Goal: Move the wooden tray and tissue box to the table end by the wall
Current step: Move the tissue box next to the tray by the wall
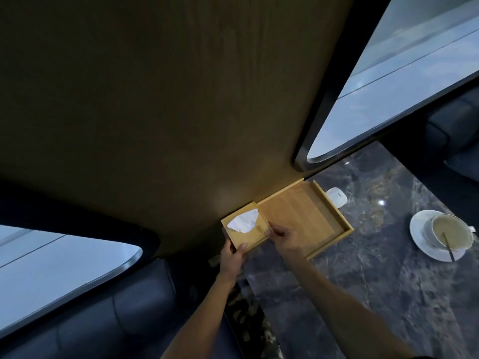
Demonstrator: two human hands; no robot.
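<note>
A square wooden tissue box [255,233] with a white tissue sticking out of its top stands at the table's far end against the brown wall [168,99]. My left hand [233,256] grips its near left corner. My right hand [283,237] holds its right side, fingers over the gap between box and tray. The flat wooden tray [305,213] lies right beside the box, also against the wall, with nothing in it.
The dark marble table [363,281] runs toward me. A white cup on a saucer [440,235] with a spoon stands at the right. A small white device [337,196] lies behind the tray. Dark cushioned seats [103,320] flank the table; windows sit on both sides.
</note>
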